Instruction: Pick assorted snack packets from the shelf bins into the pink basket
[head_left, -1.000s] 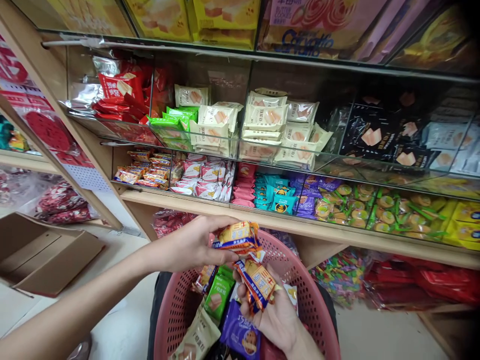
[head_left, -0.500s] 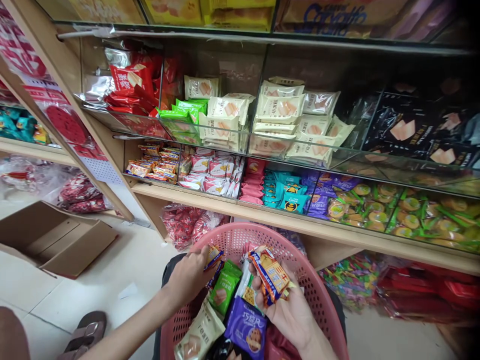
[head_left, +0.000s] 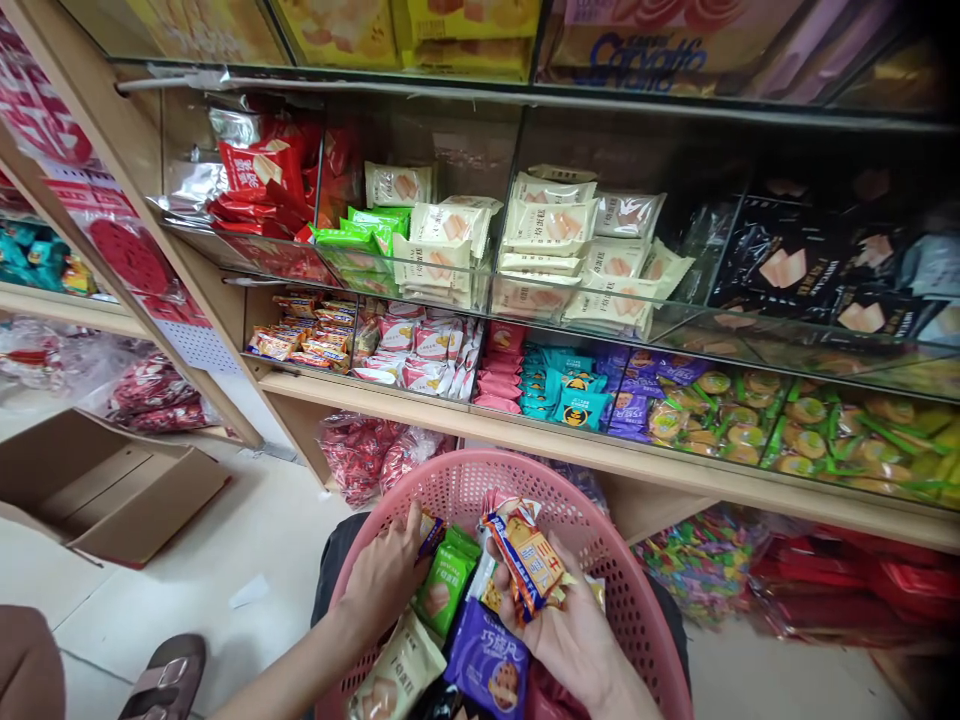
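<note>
Against my right palm, my right hand (head_left: 559, 605) grips an orange, white and blue biscuit packet (head_left: 529, 560), with its fingers curled round it. My left hand (head_left: 386, 565) reaches down inside the left rim of a pink perforated basket (head_left: 637, 560). Its fingers close on another orange-and-blue biscuit packet (head_left: 430, 533), mostly hidden behind them. Between the hands lie a green cake packet (head_left: 446, 578) and a purple cookie packet (head_left: 487, 655). A cream cake packet (head_left: 397, 675) rests below my left wrist.
Shelves ahead hold sorted snacks behind a clear front edge (head_left: 450, 275), including small orange packets (head_left: 307, 330) at lower left. A flattened-open cardboard box (head_left: 112, 485) lies on the floor at left. Bagged sweets (head_left: 697, 560) sit under the lowest shelf.
My left hand has sunk deeper into the basket, covering more of the packet at its fingers. My right hand still holds its packet, slightly lower and to the left. The view has shifted a little.
</note>
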